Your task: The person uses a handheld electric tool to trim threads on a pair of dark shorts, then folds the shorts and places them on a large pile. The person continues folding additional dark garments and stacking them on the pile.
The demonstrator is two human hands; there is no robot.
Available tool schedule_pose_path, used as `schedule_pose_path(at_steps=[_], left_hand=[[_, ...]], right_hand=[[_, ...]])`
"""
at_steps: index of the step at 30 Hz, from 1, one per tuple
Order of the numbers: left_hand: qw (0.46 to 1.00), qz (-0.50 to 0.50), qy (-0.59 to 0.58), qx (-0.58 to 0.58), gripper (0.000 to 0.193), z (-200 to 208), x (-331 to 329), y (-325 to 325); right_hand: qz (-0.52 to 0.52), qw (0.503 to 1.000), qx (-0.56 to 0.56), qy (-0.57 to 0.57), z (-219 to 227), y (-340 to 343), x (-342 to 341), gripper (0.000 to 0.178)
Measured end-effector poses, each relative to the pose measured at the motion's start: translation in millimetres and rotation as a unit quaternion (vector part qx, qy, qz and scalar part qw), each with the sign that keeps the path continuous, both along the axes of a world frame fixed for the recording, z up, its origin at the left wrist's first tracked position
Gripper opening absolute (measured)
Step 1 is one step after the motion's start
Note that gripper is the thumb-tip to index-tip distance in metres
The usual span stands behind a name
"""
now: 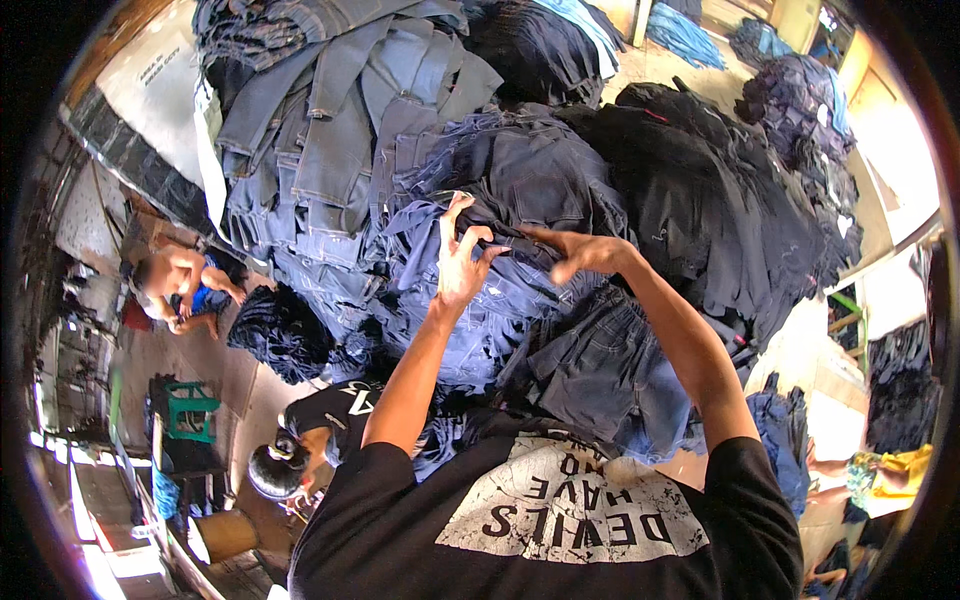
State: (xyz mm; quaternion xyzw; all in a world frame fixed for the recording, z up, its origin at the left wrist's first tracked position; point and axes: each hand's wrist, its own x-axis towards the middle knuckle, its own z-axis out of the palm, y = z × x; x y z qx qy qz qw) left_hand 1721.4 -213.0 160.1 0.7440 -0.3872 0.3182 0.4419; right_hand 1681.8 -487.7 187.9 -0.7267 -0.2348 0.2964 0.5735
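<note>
My left hand (463,262) is over a heap of blue denim garments (470,325), its fingers bent and spread apart. To its right, my right hand (590,253) reaches in with fingers stretched leftward and the thumb apart from them. Dark folded denim (545,200) lies just beyond and between the two hands. Whether any fingertip presses on the cloth is hard to see. Closer to me, a pair of dark denim shorts or trousers (600,345) is draped over the heap.
Grey-blue denim pieces (330,150) are piled high at the far left, black garments (700,200) at the right. A person in black (320,430) bends close by my left arm. Another person (180,280) sits farther left, near a green plastic stool (192,410). Someone in yellow (890,480) is at the right.
</note>
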Motion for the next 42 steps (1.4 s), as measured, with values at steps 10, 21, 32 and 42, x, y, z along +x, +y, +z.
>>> schedule_pose_path(at_steps=[10,21,32,42], left_hand=[[0.999,-0.001,0.033,-0.019,0.030,6,13,21],[0.991,0.114,0.057,0.050,0.032,14,31,20],[0.997,0.028,-0.069,-0.012,0.066,156,31,-13],[0.960,-0.253,-0.079,-0.088,0.029,231,-103,-135]], right_hand=[[-0.199,0.974,0.022,-0.101,-6,60,30,0.050],[-0.215,0.868,-0.158,-0.419,-5,34,-9,0.080],[-0.379,0.649,-0.114,-0.650,136,-1,-34,0.046],[-0.585,0.557,-0.331,-0.487,184,-102,-260,0.058]])
